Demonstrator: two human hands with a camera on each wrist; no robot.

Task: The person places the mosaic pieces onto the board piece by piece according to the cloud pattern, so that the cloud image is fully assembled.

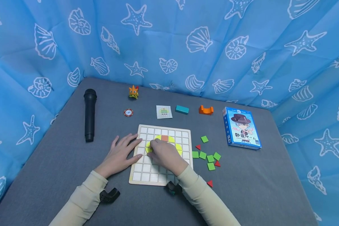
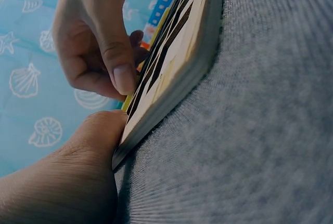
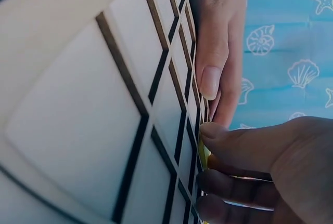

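A wooden grid board (image 1: 146,183) lies flat, its white squares divided by raised lines. My left hand (image 1: 121,153) rests along its left edge with fingers spread and fairly straight; the thumb meets the rim. Over the board's middle, my right hand (image 1: 166,156) has bent fingers and pinches a yellow piece (image 3: 203,152) low in the grid, largely hidden by the thumb and fingers. Around that hand, more yellow rounded-corner pieces (image 1: 171,139) and an orange-brown square (image 1: 164,138) sit in the squares. The right forearm covers the board's lower right part.
Several green squares (image 1: 210,158) and red triangles (image 1: 210,183) lie right of the board. Behind it are a pattern card (image 1: 164,112), teal block (image 1: 182,109), orange piece (image 1: 206,110), chip (image 1: 128,112) and figurine (image 1: 133,92). A microphone (image 1: 89,115) lies left, a blue box (image 1: 242,128) right.
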